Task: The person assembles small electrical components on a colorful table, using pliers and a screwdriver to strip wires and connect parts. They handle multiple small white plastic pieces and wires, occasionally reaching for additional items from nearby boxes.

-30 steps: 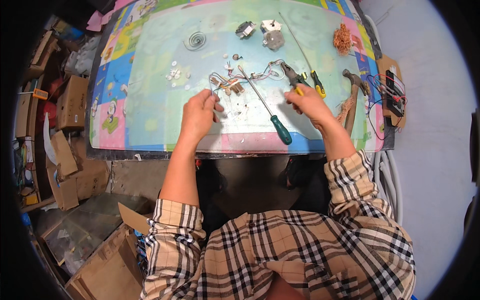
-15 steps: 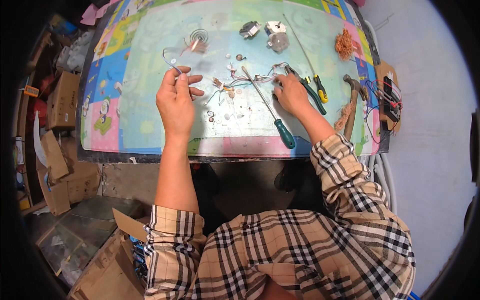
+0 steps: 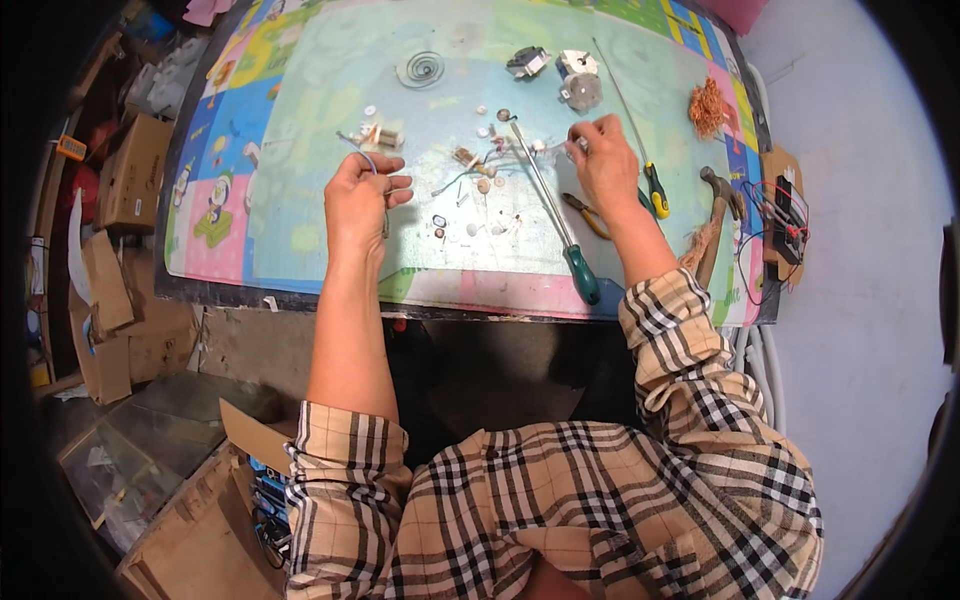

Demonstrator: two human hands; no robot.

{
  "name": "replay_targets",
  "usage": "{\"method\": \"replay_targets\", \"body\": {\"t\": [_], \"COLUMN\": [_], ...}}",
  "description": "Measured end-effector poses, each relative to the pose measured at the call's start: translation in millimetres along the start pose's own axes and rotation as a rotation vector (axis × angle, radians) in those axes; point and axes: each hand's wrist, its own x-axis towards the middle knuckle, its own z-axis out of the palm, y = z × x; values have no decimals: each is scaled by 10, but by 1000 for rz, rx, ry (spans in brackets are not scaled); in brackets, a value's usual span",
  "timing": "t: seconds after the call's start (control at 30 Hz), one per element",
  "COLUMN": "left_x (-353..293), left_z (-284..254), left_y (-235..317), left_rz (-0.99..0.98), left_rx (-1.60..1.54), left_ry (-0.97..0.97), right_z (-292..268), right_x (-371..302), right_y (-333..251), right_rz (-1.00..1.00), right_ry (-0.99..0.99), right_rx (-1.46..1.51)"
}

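Note:
My left hand is closed over the colourful play mat, pinching a thin pale wire next to a small cluster of white parts. My right hand pinches a small metal piece at the end of a wire, just right of the long green-handled screwdriver. Between the hands lie several small screws, washers and wire bits. Orange-handled pliers lie by my right wrist.
Farther back lie a wire spiral, two small motor parts, a yellow-handled screwdriver and a copper wire tangle. A hammer and a wooden board with red wiring sit at right. Cardboard boxes stand at left.
My left hand went left and back, away from the parts, and picked up a thin wire. My right hand moved up and back past the pliers.

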Motion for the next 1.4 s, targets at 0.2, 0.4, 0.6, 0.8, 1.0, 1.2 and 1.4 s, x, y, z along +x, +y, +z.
{"method": "replay_targets", "body": {"t": [0.2,0.4,0.6,0.8,1.0,1.2,1.4], "left_x": [-21,-56,-82,-85,-110,-155,-154], "left_z": [17,60,76,117,126,187,269], "left_y": [54,78,91,73,111,133,47], "left_rz": [-27,-69,-66,-76,-62,-74,-114], "left_rx": [32,18,34,88,104,88,139], "left_ry": [-18,-6,-15,-20,-17,-45,-167], "right_z": [-205,-353,-551,-398,-343,180,496], "right_x": [93,170,139,-36,23,-25,-153], "right_y": [-33,-18,-98,46,-13,-47,-191], "right_rz": [-21,2,3,15,123,101,62], "right_ry": [220,408,514,-676,-630,-393,-341], "right_rx": [-25,242,278,-170,-165,-54,-110]}}
